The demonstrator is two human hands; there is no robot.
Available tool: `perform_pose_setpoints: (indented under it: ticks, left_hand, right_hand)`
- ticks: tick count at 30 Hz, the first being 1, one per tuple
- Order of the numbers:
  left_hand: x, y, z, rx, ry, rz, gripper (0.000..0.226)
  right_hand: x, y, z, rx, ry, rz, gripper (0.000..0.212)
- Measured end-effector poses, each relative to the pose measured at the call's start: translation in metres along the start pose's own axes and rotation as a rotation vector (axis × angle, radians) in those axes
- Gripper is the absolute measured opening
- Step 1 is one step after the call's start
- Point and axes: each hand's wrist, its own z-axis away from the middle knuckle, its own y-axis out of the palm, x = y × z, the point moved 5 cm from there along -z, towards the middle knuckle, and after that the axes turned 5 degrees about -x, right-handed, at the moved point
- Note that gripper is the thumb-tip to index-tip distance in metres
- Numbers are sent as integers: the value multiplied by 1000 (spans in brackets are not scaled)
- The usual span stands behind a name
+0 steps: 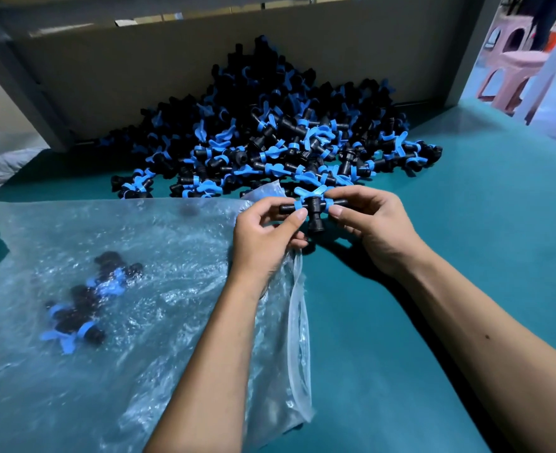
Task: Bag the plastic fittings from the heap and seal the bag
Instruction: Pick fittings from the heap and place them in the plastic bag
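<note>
A large heap of black and blue plastic fittings (270,132) lies on the teal table against a cardboard wall. Just in front of it, both hands hold one cross-shaped fitting (314,207) above the table. My left hand (267,237) pinches its left end and also grips the clear plastic bag (133,289) at its mouth. My right hand (368,223) pinches the fitting's right end. The bag spreads flat to the left, with a few fittings (84,305) showing through it.
A cardboard sheet (139,76) stands upright behind the heap. Pink plastic stools (512,70) are off the table's far right edge. Grey cloth (2,168) lies at the left. Bare teal tabletop (466,223) stretches to the right of my hands.
</note>
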Motion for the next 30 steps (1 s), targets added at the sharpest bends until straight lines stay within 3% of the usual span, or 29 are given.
perform_pose_setpoints:
  ticks: [5, 9, 12, 17, 20, 25, 30]
  left_hand:
    - [1, -1, 0, 8, -38, 17, 15]
    - [2, -5, 0, -60, -63, 87, 13]
    - [2, -6, 0, -70, -72, 94, 11]
    - [5, 1, 1, 18, -60, -24, 16]
    - [4, 0, 2, 8, -64, -29, 17]
    - [2, -5, 1, -44, -84, 38, 13]
    - [3, -10, 0, -161, -37, 25, 14]
  right_hand:
    - [0, 5, 0, 3, -33, 80, 20]
    - [-4, -8, -4, -231, -9, -71, 21]
    - [-5, -12, -5, -289, -5, -64, 22]
    - [-2, 3, -1, -48, -107, 191, 22]
    - [0, 5, -1, -22, -97, 185, 23]
    - [0, -10, -1, -331, -55, 33, 20]
    - [11, 2, 8, -352, -300, 504, 13]
